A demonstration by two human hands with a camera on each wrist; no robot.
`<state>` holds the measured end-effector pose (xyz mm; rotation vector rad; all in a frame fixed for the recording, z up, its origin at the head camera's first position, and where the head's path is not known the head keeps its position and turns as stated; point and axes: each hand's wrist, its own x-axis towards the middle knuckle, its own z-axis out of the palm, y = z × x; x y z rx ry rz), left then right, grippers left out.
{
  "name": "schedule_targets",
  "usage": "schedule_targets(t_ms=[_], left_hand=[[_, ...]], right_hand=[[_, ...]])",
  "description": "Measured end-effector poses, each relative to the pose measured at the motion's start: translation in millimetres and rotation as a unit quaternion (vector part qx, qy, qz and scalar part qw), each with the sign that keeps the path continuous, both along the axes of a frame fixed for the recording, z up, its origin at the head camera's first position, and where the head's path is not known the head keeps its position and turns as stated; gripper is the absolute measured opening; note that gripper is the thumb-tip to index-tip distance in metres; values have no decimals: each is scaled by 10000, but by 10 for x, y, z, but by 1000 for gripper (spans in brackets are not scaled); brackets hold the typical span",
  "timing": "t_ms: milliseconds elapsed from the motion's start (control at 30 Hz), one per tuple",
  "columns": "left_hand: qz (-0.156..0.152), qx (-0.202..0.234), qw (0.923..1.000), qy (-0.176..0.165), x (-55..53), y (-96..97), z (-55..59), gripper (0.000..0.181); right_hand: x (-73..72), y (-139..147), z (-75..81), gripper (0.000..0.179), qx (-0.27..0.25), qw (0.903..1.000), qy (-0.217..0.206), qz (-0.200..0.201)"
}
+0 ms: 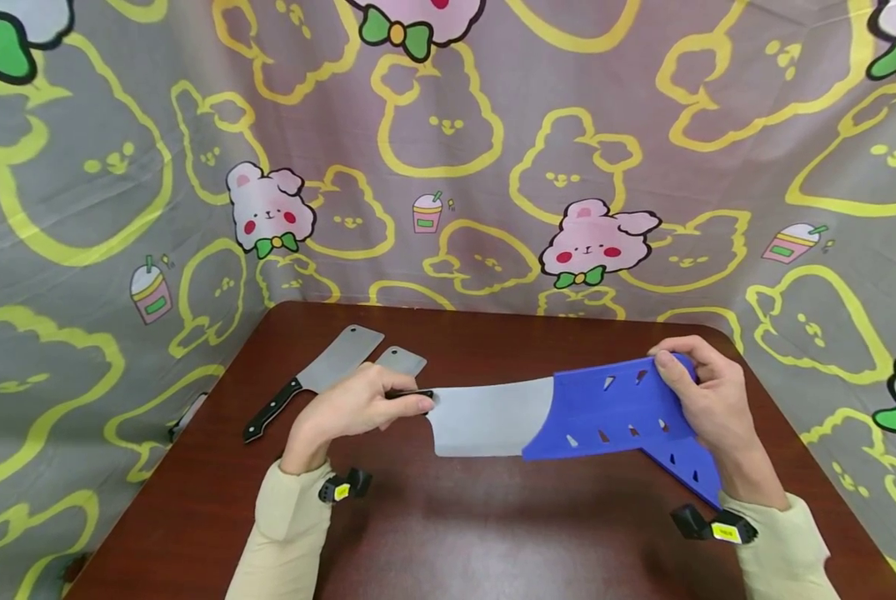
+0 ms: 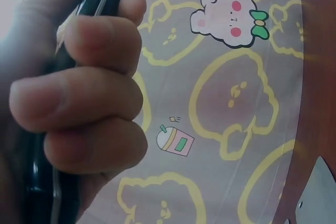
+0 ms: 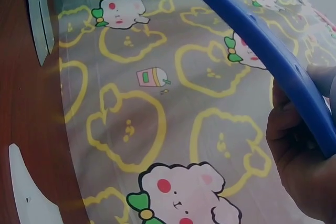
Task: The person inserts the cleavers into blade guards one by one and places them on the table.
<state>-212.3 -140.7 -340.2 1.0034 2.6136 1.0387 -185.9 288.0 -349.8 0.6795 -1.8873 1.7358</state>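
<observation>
My left hand [image 1: 353,402] grips the black handle of a broad cleaver [image 1: 488,421], held level over the table with its blade pointing right. Curled fingers [image 2: 84,95] wrap that handle in the left wrist view. My right hand [image 1: 710,392] pinches a bent blue plastic piece [image 1: 605,412] with triangular holes, thumb on its near face. The blade's far end overlaps the blue piece in the head view, its tip hidden. Two more cleavers lie behind my left hand: a larger cleaver [image 1: 341,358] with black handle showing, and a smaller cleaver [image 1: 402,360], partly covered.
The dark brown table [image 1: 463,533] has a curtain [image 1: 448,92] with cartoon prints along its back and sides. At the lower left of the right wrist view, a flat white piece [image 3: 32,192] lies on the table. Black wrist cameras sit at both cuffs.
</observation>
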Motion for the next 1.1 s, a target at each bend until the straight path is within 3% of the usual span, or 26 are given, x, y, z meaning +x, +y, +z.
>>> schedule_targets(t_ms=[433, 533, 667, 867, 1100], left_hand=[[-145, 133, 9996, -177, -13, -2, -2, 32], [-297, 158, 9994, -117, -5, 87, -5, 35], [-468, 43, 9989, 77, -4, 291, -73, 40], [-145, -36, 9997, 214, 19, 387, -138, 37], [-248, -13, 9992, 324, 24, 425, -130, 41]], right_hand=[[51, -19, 43, 18, 276, 9994, -136, -167], [62, -124, 23, 16, 530, 9983, -137, -210], [87, -389, -79, 11, 1009, 9937, -478, -82], [113, -585, -186, 9, 1021, 9922, -616, -357], [124, -642, -217, 9, 946, 9928, -649, -356]])
